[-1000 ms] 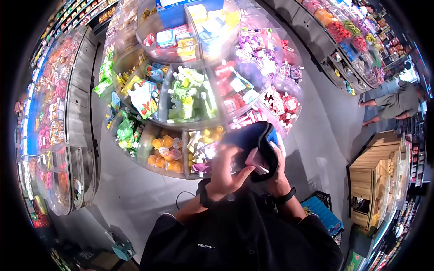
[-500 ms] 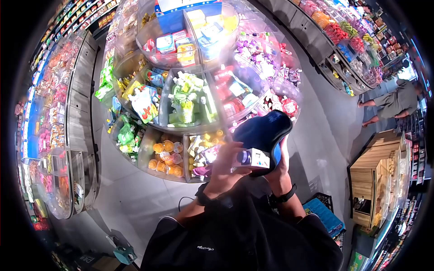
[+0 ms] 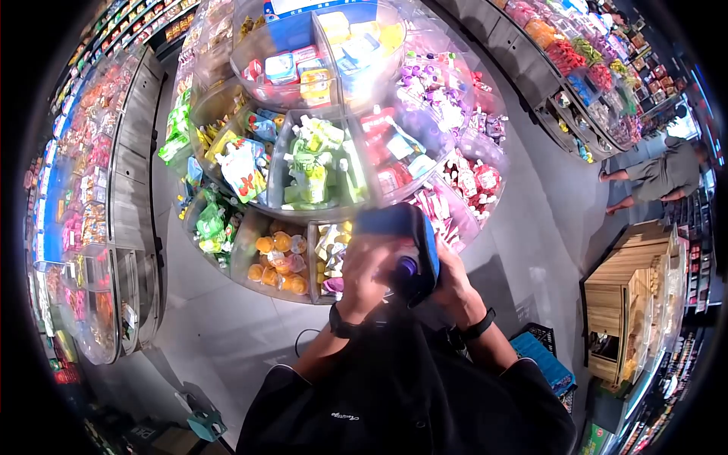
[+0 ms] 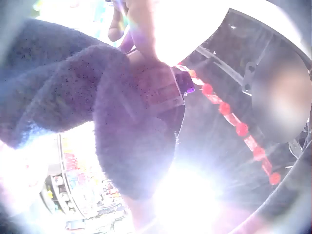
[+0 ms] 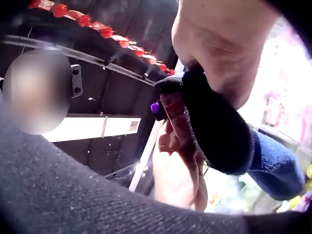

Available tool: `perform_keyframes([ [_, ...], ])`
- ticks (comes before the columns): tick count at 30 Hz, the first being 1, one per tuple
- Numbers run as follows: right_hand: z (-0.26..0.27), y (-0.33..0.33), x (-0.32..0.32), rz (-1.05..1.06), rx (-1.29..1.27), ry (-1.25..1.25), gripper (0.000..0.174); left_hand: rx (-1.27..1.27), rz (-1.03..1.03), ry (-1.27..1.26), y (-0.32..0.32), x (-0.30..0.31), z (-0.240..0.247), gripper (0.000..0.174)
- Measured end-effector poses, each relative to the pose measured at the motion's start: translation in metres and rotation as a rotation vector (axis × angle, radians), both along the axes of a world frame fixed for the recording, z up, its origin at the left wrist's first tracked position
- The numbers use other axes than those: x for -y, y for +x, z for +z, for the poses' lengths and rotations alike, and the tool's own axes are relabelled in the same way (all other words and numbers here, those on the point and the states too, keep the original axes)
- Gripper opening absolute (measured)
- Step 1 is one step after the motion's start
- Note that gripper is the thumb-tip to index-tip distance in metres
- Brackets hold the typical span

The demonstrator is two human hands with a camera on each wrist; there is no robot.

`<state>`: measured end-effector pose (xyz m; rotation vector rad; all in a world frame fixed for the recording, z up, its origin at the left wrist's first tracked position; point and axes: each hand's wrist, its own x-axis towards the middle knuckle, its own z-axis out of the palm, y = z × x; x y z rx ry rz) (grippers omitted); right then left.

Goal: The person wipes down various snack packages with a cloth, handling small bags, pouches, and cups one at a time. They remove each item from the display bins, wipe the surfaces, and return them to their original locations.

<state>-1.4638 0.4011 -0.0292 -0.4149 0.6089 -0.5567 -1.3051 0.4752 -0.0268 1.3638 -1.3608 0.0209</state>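
Observation:
In the head view my right hand grips the outer side of a folded, fuzzy black-and-blue cloth piece; its kind does not show. Opposite, my left hand, blurred, holds a small pinkish box against its inner side, where a round purple cap shows. From the right wrist the box sits between the left fingers and the black cloth, beside a blue lobe. The left wrist view is glared, with the cloth across its middle.
A round tiered display of clear bins stands in front, holding pouches, orange jelly cups and packets. Candy shelves line the left. A wooden cabinet and a blue-topped crate are at right, with a person farther back.
The cloth swung up and right, then back left and lower in my hands. The box turned: its white printed face showed half a second ago, and now the round purple cap shows.

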Motion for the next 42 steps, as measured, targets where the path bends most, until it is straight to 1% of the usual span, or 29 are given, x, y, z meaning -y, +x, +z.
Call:
perform_keyframes([
  [1,-0.011,-0.003,0.001,0.002,0.041,0.066,0.04,0.026,-0.024,0.02,0.002,-0.004,-0.005,0.036],
  [2,-0.009,-0.003,0.001,0.03,0.165,0.151,0.04,0.051,-0.047,0.042,0.004,-0.008,-0.005,0.037],
  [4,-0.003,-0.002,0.001,0.089,0.409,0.323,0.04,0.037,-0.076,-0.044,-0.004,-0.005,0.002,0.05],
  [5,-0.01,0.0,-0.005,-0.107,0.214,0.251,0.042,0.05,-0.109,-0.017,-0.002,-0.008,0.009,0.045],
  [6,-0.013,0.0,-0.005,-0.109,0.18,0.18,0.041,0.065,-0.143,0.011,0.001,-0.012,0.017,0.04],
  [8,-0.002,0.0,-0.013,0.079,-0.352,-0.765,0.038,-0.007,-0.22,-0.068,0.001,-0.01,0.022,0.032],
  [9,-0.007,-0.003,-0.009,0.045,-0.029,-0.271,0.043,-0.029,-0.247,-0.086,0.0,-0.01,0.023,0.029],
  [10,-0.013,-0.006,-0.006,-0.065,0.218,0.259,0.053,-0.053,-0.276,-0.105,0.0,-0.01,0.023,0.027],
  [11,-0.013,-0.003,-0.005,-0.096,0.226,0.331,0.052,-0.078,-0.301,-0.1,-0.001,-0.01,0.022,0.026],
  [12,-0.013,-0.001,-0.007,-0.081,0.201,0.289,0.05,-0.103,-0.327,-0.094,-0.002,-0.011,0.02,0.026],
  [14,-0.011,0.003,-0.009,-0.061,0.107,0.086,0.048,-0.128,-0.357,-0.096,-0.006,-0.012,0.016,0.026],
  [16,-0.009,0.005,-0.011,-0.04,-0.025,-0.225,0.046,-0.125,-0.364,-0.114,-0.008,-0.01,0.018,0.026],
  [20,-0.01,-0.001,-0.004,0.037,-0.298,-0.966,0.041,0.034,-0.157,0.076,-0.004,-0.014,0.016,0.03],
  [21,-0.013,-0.004,-0.001,0.06,-0.361,-1.106,0.04,0.059,-0.121,0.042,-0.004,-0.01,0.008,0.035],
  [22,-0.017,-0.007,0.0,0.074,-0.394,-1.161,0.039,0.076,-0.121,0.063,-0.002,-0.009,0.006,0.035],
  [23,-0.025,-0.01,0.0,0.097,-0.408,-1.131,0.038,0.096,-0.117,0.087,0.001,-0.01,0.0,0.036],
  [24,-0.036,-0.011,-0.002,0.12,-0.337,-0.775,0.037,0.115,-0.113,0.11,0.003,-0.01,-0.004,0.036],
  [25,-0.048,-0.013,-0.004,0.076,-0.281,-0.41,0.035,0.117,-0.124,0.148,0.006,-0.011,-0.002,0.036],
  [28,-0.016,0.007,-0.01,-0.076,-0.138,0.201,0.03,0.038,-0.07,0.159,0.003,-0.01,-0.007,0.038],
  [29,-0.011,0.011,-0.008,-0.022,-0.146,0.023,0.03,0.047,-0.023,0.166,0.003,-0.01,-0.004,0.038],
  [30,-0.026,0.013,-0.002,0.02,-0.143,0.025,0.03,0.017,0.003,0.147,0.003,-0.01,-0.006,0.04],
  [32,-0.034,-0.002,0.004,-0.08,-0.012,0.331,0.027,-0.193,0.045,0.104,0.003,-0.011,-0.02,0.041],
  [33,-0.028,0.0,0.007,-0.254,-0.042,0.446,0.024,-0.282,0.054,0.089,0.009,-0.01,-0.032,0.04],
  [34,-0.014,-0.005,0.005,-0.28,-0.195,0.106,0.024,-0.293,0.091,0.128,0.015,-0.012,-0.04,0.039],
  [35,0.005,-0.007,0.003,-0.33,-0.399,-0.206,0.025,-0.394,0.122,0.16,0.023,-0.016,-0.059,0.039],
  [36,0.033,-0.008,0.009,-0.297,-0.485,-0.462,0.025,-0.493,0.152,0.191,0.031,-0.02,-0.077,0.039],
  [39,0.106,-0.017,0.038,-0.167,-0.722,-1.236,0.027,-0.341,0.2,0.325,0.053,-0.024,-0.092,0.035],
  [40,0.113,-0.017,0.039,-0.17,-0.759,-1.392,0.027,-0.356,0.23,0.43,0.056,-0.025,-0.102,0.034],
  [42,0.115,-0.014,0.039,-0.235,-0.786,-1.493,0.027,-0.384,0.287,0.641,0.06,-0.025,-0.133,0.032],
])
